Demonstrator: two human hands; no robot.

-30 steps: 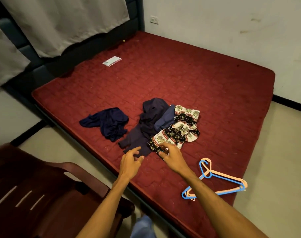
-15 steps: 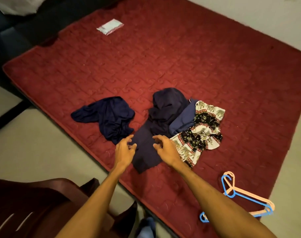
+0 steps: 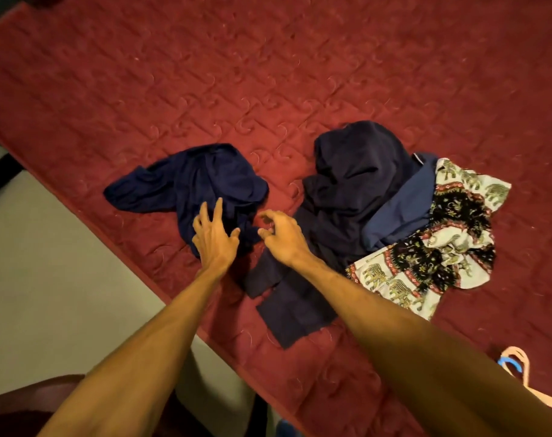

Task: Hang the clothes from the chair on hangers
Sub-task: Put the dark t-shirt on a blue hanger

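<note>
A crumpled navy garment [image 3: 189, 181] lies on the red mattress [image 3: 268, 74] near its left edge. My left hand [image 3: 216, 238] is spread over its near part, fingers extended. My right hand [image 3: 281, 236] hovers just right of it with fingers loosely curled, holding nothing. To the right lies a pile: a dark navy garment [image 3: 350, 190], a blue piece [image 3: 404, 209] and an elephant-print cloth [image 3: 432, 247]. Pink and blue hangers [image 3: 517, 370] peek out at the right edge, partly hidden by my right arm.
The mattress edge runs diagonally from upper left to lower centre, with pale floor [image 3: 48, 279] beside it. A dark brown chair [image 3: 32, 402] shows at the bottom left corner.
Both hands moved left from the pile toward the separate navy garment. The view dropped and came closer, so the wall, curtain and most of the chair left the frame.
</note>
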